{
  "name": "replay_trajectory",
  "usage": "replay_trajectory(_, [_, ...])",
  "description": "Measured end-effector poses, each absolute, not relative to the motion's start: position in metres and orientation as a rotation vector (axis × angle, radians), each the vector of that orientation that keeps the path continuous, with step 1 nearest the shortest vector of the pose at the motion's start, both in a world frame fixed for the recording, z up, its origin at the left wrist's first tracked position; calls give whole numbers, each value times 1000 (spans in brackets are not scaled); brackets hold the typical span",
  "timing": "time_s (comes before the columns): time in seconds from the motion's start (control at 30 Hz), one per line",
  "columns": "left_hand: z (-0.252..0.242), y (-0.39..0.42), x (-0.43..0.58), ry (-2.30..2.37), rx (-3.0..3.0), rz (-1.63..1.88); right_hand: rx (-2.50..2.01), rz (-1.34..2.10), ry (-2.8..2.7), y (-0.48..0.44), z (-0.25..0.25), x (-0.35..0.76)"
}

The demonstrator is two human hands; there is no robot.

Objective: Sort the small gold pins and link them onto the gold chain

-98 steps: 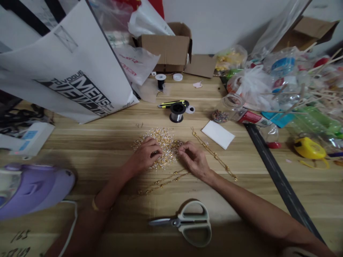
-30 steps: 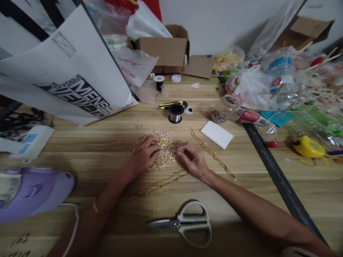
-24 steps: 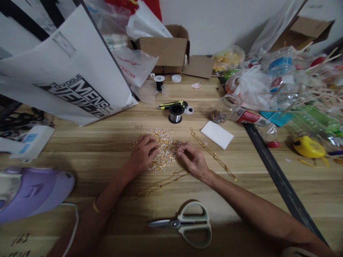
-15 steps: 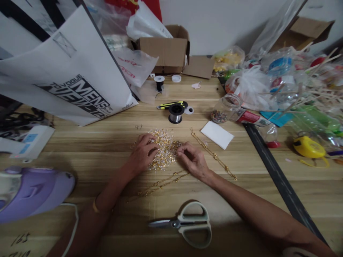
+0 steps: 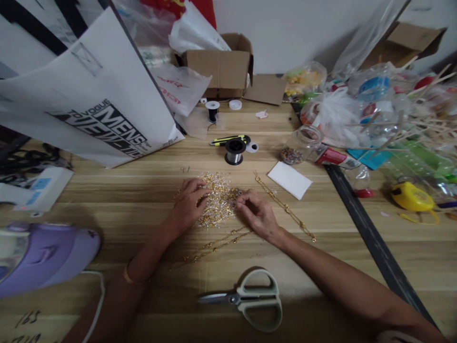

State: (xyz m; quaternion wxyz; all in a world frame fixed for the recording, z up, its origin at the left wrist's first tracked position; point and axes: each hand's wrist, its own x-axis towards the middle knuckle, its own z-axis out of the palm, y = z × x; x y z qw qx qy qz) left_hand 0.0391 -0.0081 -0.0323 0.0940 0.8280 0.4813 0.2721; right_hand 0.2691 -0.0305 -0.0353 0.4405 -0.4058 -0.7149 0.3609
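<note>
A loose pile of small gold and clear jewellery pieces (image 5: 217,202) lies mid-table, too fine to tell apart. Over its left edge, my left hand (image 5: 189,202) rests with curved fingers, the thumb apart from them; nothing shows in its grasp. At the right edge, my right hand (image 5: 259,213) has thumb and forefinger pinched together; what lies between the tips is too small to make out. One gold chain (image 5: 285,208) stretches out to the right of this hand. Another gold chain (image 5: 217,242), doubled, runs below the pile and partly under the right hand.
Scissors (image 5: 246,299) lie near the front. Behind the pile are a wire spool (image 5: 234,151), a yellow cutter (image 5: 228,140) and a white card (image 5: 289,179). A bead jar (image 5: 302,145) lies further right, beside a tape measure (image 5: 412,196). A purple iron (image 5: 53,255) stands left.
The fingers of my left hand have shifted slightly over the pile, forefinger and thumb drawing back a little to the left. My right hand stays in place.
</note>
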Motion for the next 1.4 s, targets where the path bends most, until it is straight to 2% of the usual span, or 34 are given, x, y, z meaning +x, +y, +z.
replay_trajectory(1.4, [-34,-2,30,1484,2358,933,-1024,912,-1773,-31,-36,269])
